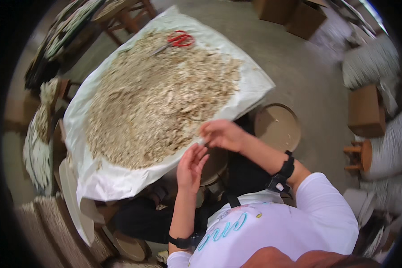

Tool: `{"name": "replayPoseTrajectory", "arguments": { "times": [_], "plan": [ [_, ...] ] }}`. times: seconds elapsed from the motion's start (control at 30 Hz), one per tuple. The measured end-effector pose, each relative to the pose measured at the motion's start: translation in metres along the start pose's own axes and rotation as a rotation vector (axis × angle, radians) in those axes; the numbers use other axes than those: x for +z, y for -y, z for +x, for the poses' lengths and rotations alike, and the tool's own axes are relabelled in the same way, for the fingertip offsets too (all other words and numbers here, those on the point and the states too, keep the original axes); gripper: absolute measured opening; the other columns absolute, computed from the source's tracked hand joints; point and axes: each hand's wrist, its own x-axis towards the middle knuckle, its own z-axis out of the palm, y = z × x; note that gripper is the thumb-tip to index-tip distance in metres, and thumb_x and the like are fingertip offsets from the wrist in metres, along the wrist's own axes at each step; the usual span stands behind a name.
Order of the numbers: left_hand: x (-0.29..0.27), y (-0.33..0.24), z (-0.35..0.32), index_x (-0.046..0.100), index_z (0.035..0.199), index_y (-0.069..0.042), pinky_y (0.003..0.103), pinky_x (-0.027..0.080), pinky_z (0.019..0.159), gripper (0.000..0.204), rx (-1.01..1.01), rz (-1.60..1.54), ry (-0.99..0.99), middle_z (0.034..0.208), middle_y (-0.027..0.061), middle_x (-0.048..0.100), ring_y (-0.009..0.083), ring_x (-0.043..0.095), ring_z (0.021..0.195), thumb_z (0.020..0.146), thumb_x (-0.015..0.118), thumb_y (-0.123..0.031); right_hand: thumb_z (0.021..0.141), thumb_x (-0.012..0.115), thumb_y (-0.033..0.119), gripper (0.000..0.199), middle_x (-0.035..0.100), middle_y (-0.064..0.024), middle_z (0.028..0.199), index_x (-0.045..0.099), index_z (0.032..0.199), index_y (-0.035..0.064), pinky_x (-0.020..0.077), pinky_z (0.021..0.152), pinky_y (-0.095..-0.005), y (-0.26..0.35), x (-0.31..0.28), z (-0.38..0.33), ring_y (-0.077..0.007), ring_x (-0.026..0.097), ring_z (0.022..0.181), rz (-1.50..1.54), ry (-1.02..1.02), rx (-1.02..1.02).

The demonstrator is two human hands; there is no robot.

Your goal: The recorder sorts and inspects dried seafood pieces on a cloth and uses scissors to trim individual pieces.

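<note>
Head fisheye: I look steeply down from the wearer's head.
Facing, eleven o'clock: four-cornered white plastic sheet (105, 181) heaped with pale beige flakes (138, 102), farther off.
Nearest, five o'clock: wearer's white short-sleeved fabric shirt (295, 223), close below.

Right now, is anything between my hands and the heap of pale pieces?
Nothing visible: your left hand and right hand are at the near side of the heap. The red-handled scissors lie at its far end, out of the way.

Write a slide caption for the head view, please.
Left hand and right hand close together near pale pieces heaped on a white sheet, red-handled scissors atop.
</note>
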Motion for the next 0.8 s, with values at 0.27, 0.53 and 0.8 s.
{"name": "replayPoseTrajectory", "arguments": {
  "times": [0.27,0.53,0.8],
  "plan": [
    [-0.013,0.007,0.004,0.049,0.107,0.003,0.037,0.036,0.095,0.031,-0.125,-0.257,0.049,0.108,0.0153,0.053,0.0242,0.048,0.106,0.089,0.038,-0.019,0.084,0.05,0.014,0.02,0.056,-0.0039,0.077,0.053,0.099,0.0005,0.0431,0.051,-0.0215,-0.009,0.0,-0.04,-0.009,0.051,0.059,-0.069,-0.076,0.047],
    [-0.059,0.009,0.003,0.055,0.097,0.001,0.041,0.039,0.091,0.023,-0.032,-0.232,-0.134,0.099,0.0123,0.057,0.0244,0.053,0.097,0.085,0.045,-0.016,0.078,0.046,0.003,0.024,0.057,-0.0097,0.084,0.053,0.101,0.0006,0.0475,0.067,-0.0302,0.017,-0.18,-0.125,-0.017,0.056,0.072,-0.076,-1.053,-0.308],
    [-0.054,0.008,-0.003,0.057,0.092,-0.003,0.04,0.041,0.087,0.018,-0.036,-0.178,-0.233,0.093,0.0092,0.058,0.0222,0.054,0.09,0.084,0.048,-0.016,0.071,0.049,0.003,0.019,0.056,-0.0114,0.087,0.057,0.088,0.0035,0.0434,0.07,-0.0333,0.064,-0.116,-0.087,-0.0255,0.053,0.082,-1.516,-1.139,-1.042]
  ]
}}
